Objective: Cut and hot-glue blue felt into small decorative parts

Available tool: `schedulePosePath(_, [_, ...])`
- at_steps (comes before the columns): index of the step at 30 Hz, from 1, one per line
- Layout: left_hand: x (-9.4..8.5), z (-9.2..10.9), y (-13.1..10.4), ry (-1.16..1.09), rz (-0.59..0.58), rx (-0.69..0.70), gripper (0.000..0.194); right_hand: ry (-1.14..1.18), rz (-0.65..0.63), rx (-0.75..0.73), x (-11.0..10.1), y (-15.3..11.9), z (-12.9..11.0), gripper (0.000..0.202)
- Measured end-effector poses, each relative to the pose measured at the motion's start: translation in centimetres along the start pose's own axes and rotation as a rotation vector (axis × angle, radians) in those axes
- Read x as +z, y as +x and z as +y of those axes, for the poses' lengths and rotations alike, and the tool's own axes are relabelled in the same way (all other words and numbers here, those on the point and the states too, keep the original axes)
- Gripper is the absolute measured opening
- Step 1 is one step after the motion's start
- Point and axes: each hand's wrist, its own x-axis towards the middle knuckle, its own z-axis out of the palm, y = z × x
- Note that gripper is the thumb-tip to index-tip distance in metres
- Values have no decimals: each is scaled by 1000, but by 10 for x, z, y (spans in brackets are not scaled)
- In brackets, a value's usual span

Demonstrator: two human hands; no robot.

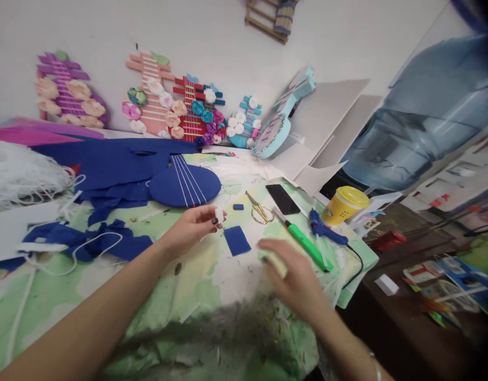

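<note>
L hand (194, 225) fingers pinch small white block (219, 214); R hand (294, 278) blurred, fingers can't tell.

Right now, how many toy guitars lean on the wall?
5: purple far left, pink, red, small blue, and tilted light-blue at right. More may be hidden.

right hand (295, 278): smeared by motion; the pale piece (276, 263) in its fingers too blurred to name
left hand (194, 225): small white piece (219, 214) at the fingertips, too small to tell
water bottle (422, 127): blurred; top cut by the upper edge
wooden rack (271, 18): cut by the upper edge
white fringe (17, 174): runs off the left edge
</note>
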Motion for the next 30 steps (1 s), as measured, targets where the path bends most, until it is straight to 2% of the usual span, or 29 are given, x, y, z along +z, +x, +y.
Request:
schedulePosePath(1, [2,1,0,8,-16,2,24,-162,106,68,-14,2,26,29])
schedulePosePath(3, [5,2,-1,17,-61,3,23,-494,178,267,-43,6,77,33])
schedulePosePath(5, [7,2,-2,12,-106,5,22,-724,7,381,-66,9,120,37])
schedulePosePath(7, [7,0,-2,1,-145,11,22,-756,-53,415,-79,10,149,36])
schedulePosePath(11, [6,-1,-3,-5,-189,48,22,-749,-214,413,-80,10,175,32])
schedulePosePath(15, [7,1,-4,24,-191,80,23,-748,-228,412,-76,13,184,20])
schedulePosePath(19, [8,2,-5,48,-182,123,23,-742,-202,413,-83,13,179,15])
schedulePosePath(23, [8,1,-5,35,-156,144,24,-622,101,412,-87,5,141,33])
schedulePosePath(25, [10,0,-5,24,-148,151,24,-397,210,370,-80,-1,111,39])
schedulePosePath(27, [11,0,-6,15,-153,155,22,-110,276,382,-66,-7,79,35])
schedulePosePath(28, [12,0,-6,9,-163,158,21,17,270,410,-57,-10,64,30])
schedulePosePath(30, [13,0,-7,-1,-184,163,21,315,151,457,-37,-15,37,30])
